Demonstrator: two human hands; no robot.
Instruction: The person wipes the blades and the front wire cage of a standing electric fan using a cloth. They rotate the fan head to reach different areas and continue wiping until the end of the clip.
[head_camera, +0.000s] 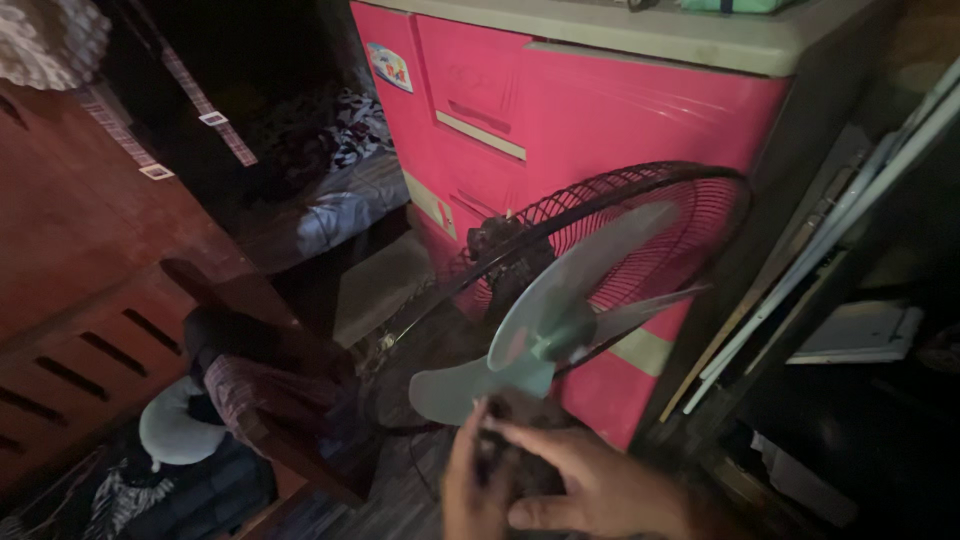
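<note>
— Nearest us, what are both hands doing?

— Left hand (472, 478) and right hand (590, 488) sit low in view, fingers curled together around a small dark part (510, 440) at the hub of a fan (560, 300). Dim light hides exactly what that part is.

— Going left to right, what's around?

— Dark wooden furniture (80, 290), a pale cushion (175, 430) and striped cloth (270, 390) on the floor, then the fan, with a pink plastic drawer cabinet (520, 110) just behind it, then pale rods (820, 240) leaning at the right.

— How does the fan look?

— Front guard off; three translucent pale green blades (545, 320) stand exposed before a black wire rear grille (640, 220).

— How would it handle?

— I'd judge the blades light, thin and bendy, easily cracked; hold at the stiff central hub, not the tips. The grille seems springy.
</note>
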